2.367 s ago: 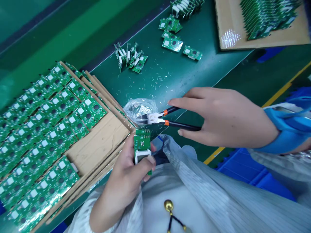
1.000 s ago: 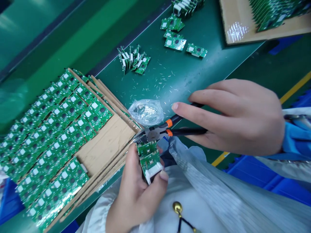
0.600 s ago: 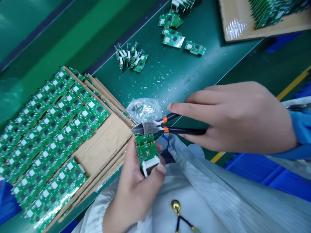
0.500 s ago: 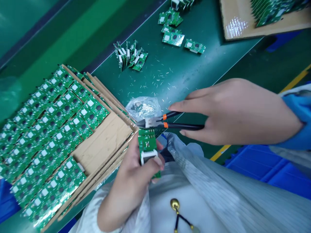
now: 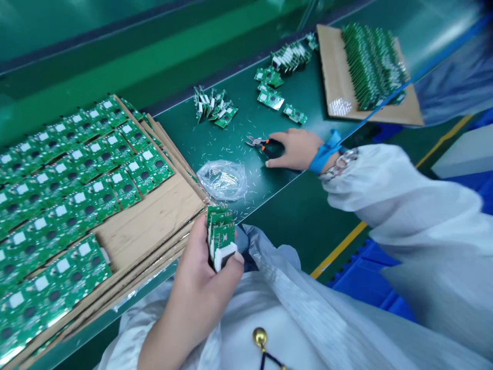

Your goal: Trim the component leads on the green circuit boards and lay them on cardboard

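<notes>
Held upright in my left hand [image 5: 200,285] is a small stack of green circuit boards [image 5: 224,232], the thumb pressed near a white connector on the front one. My right hand [image 5: 296,149] is over the green bench, fingers wrapped round the dark handles of the side cutters [image 5: 257,142]. The cutters' jaws point left, low over or on the bench among scattered metal clippings; whether they touch it I cannot tell. A clear plastic bag [image 5: 222,180] with clippings in it lies between my two hands.
Cardboard sheets [image 5: 154,216] carrying rows of circuit boards [image 5: 71,180] fill the left. Loose board groups [image 5: 215,107] lie along the bench's back. At the far right a cardboard tray [image 5: 331,77] holds upright boards. A blue cord [image 5: 393,95] crosses from the right wrist. Blue crates [image 5: 370,280] stand below.
My right hand has moved the cutters away from the boards, up and out over the bench. My left hand still holds the boards, slightly lower and further left. The view has shifted, showing more of the right side.
</notes>
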Available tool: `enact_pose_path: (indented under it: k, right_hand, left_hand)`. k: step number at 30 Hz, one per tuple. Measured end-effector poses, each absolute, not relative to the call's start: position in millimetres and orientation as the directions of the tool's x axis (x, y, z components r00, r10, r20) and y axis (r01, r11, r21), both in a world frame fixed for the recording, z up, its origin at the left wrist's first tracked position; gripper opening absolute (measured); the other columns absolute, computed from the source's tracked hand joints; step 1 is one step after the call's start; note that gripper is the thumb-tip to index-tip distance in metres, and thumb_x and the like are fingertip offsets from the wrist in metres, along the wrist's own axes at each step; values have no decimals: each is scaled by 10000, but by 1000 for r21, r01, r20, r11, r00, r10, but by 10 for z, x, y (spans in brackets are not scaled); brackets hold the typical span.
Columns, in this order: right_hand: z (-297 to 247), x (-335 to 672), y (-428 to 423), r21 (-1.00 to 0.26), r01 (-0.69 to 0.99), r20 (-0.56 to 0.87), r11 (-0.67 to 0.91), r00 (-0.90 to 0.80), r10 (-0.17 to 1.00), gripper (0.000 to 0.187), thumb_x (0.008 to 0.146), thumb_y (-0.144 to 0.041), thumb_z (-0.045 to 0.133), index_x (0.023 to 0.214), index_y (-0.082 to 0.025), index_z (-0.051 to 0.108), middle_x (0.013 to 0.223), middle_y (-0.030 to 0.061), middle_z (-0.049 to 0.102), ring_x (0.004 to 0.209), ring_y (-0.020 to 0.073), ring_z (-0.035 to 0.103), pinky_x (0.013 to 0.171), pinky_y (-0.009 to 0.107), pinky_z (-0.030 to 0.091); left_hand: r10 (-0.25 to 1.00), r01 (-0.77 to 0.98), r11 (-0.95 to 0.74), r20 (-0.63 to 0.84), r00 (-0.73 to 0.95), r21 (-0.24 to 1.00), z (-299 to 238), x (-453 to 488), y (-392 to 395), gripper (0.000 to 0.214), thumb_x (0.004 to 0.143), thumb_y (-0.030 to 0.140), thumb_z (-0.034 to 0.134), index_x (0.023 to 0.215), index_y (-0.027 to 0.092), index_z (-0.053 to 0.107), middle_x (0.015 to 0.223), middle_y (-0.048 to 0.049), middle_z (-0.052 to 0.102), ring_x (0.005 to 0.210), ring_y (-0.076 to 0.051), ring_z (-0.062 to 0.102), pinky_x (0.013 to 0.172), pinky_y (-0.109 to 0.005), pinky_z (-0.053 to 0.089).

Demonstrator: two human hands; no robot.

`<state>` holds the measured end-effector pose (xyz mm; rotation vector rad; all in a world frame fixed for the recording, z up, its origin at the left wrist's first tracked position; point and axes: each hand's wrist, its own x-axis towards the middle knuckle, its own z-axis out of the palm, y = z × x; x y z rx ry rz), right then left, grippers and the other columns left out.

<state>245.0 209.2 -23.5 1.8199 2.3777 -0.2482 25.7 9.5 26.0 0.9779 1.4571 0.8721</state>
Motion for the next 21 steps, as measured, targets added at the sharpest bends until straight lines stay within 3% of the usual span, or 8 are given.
enact_pose_path:
  k: [2, 4, 6, 7, 10, 13, 17, 21]
  right_hand:
    - [-199, 2387, 1952, -196, 940, -49, 278, -292, 955, 719, 625, -533, 678, 1241, -187, 545, 1165, 155, 577, 1074, 357, 524, 863, 501, 412]
    - [-60, 2254, 1662, -495, 821, 21, 282, -314, 949, 589, 664, -478, 662, 1153, -162, 575, 1080, 139, 610, 991, 285, 567, 825, 440, 454]
    - [83, 2045, 1267, -833, 538, -192, 131, -503, 843, 457, 736, -478, 598, 1075, -172, 576, 887, 77, 640, 752, 187, 605, 671, 339, 496]
    - [128, 1919, 1063, -914, 406, -275, -4, -612, 741, 485, 724, -495, 612, 1086, -176, 557, 854, 58, 634, 701, 164, 597, 628, 308, 494]
    - [136, 1529, 603, -951, 181, -302, -251, -720, 625, 426, 688, -538, 653, 881, -172, 549, 733, 13, 572, 644, 129, 536, 590, 257, 464]
    - [85, 1256, 473, -960, 175, -278, -218, -689, 670, 391, 707, -537, 653, 781, -173, 529, 699, -1, 534, 658, 128, 502, 595, 242, 441]
    - [127, 1109, 532, -974, 149, -222, -170, -773, 594, 369, 753, -517, 622, 741, -157, 540, 675, -4, 520, 677, 128, 494, 629, 245, 432]
    - [178, 993, 510, -956, 159, -261, -246, -843, 471, 401, 750, -541, 618, 733, -145, 557, 677, 1, 551, 647, 117, 527, 603, 238, 443]
  left_hand:
    - [953, 244, 304, -295, -73, 921, 254, 247, 40, 351, 774, 182, 593, 1098, 271, 490, 940, 8, 596, 839, -163, 560, 748, -253, 431]
    - [971, 373, 238, -213, -108, 897, 224, 234, -5, 413, 778, 191, 575, 1168, 255, 453, 938, -15, 604, 830, -194, 583, 736, -289, 441]
    - [985, 508, 147, -79, -154, 849, 164, 223, -33, 438, 791, 212, 552, 1208, 209, 418, 981, -66, 605, 867, -234, 598, 738, -326, 450]
    - [986, 575, 96, 0, -165, 813, 129, 216, -41, 451, 793, 218, 543, 1220, 183, 402, 1012, -97, 599, 902, -258, 598, 743, -345, 454]
    - [976, 734, -6, 166, -145, 679, 39, 167, -67, 511, 776, 178, 511, 1259, 131, 352, 1084, -168, 560, 955, -315, 577, 734, -394, 463]
    - [973, 775, -73, 215, -83, 628, 35, 30, -134, 586, 791, 172, 505, 1329, 135, 276, 1129, -180, 515, 989, -317, 552, 756, -416, 466]
    - [980, 673, -174, 192, 48, 719, 125, -254, -281, 531, 885, 220, 448, 1367, 209, 226, 1190, -143, 489, 1082, -262, 519, 872, -395, 448]
    - [991, 559, -89, 127, -29, 824, 140, -458, -411, 439, 905, 242, 442, 1325, 234, 315, 1211, -123, 511, 1084, -248, 525, 873, -370, 452]
